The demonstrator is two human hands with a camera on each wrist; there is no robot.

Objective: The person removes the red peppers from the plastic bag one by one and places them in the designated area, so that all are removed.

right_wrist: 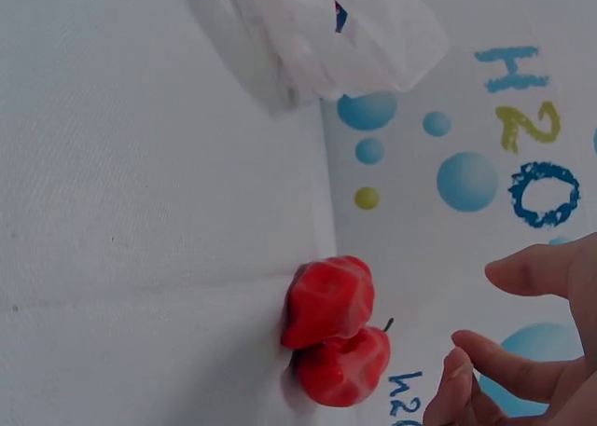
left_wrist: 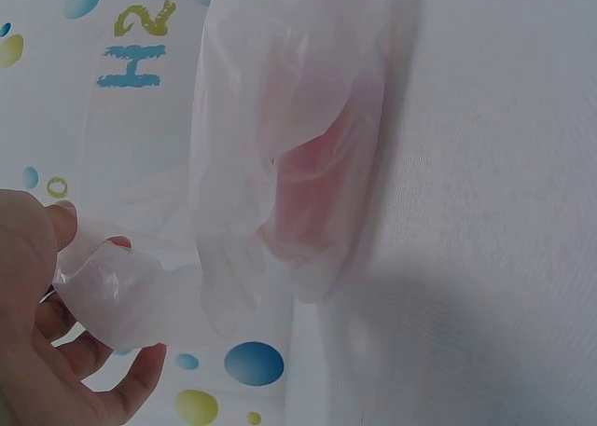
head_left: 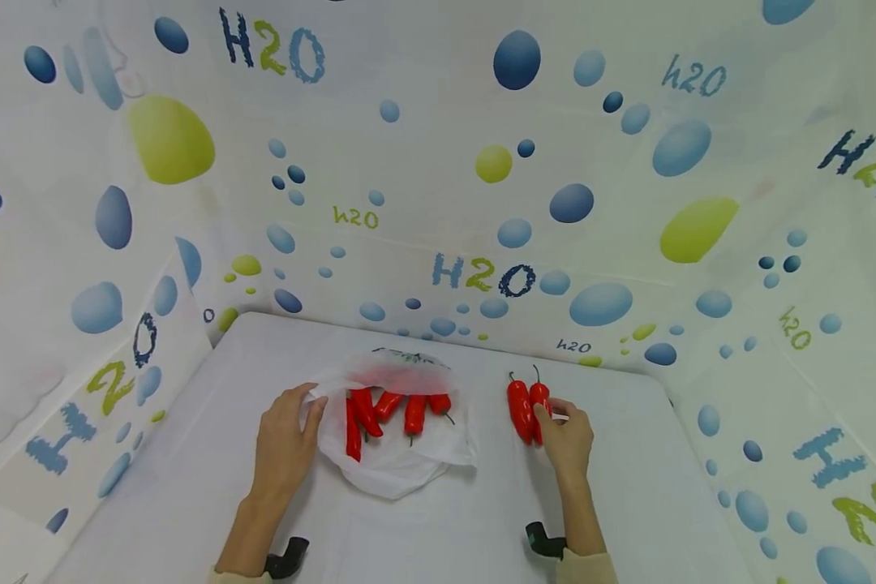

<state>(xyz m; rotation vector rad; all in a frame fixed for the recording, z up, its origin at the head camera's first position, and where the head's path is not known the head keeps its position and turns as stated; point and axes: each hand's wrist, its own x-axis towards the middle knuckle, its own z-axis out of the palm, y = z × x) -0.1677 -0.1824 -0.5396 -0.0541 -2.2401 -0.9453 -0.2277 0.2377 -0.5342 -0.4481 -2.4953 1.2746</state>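
Observation:
A white translucent plastic bag (head_left: 394, 483) lies with its mouth toward me, several red peppers (head_left: 414, 415) showing inside. My left hand (head_left: 283, 442) pinches the left edge of the bag's mouth between thumb and fingers. In the left wrist view, the bag's film (left_wrist: 121, 295) stretches out from that hand (left_wrist: 47, 323). Two more red peppers (head_left: 520, 410) lie side by side to the right of the bag. At the right-hand one is my right hand (head_left: 569, 442). The right wrist view shows its thumb (right_wrist: 532, 269) and fingers apart, beside the pepper pair (right_wrist: 331, 300).
A white-covered table (head_left: 467, 527) bears everything. Behind it and at both sides rise white sheets (head_left: 423, 162) printed with blue and green drops and H2O lettering. Dark wrist-worn mounts (head_left: 288, 558) stick out inward from both forearms.

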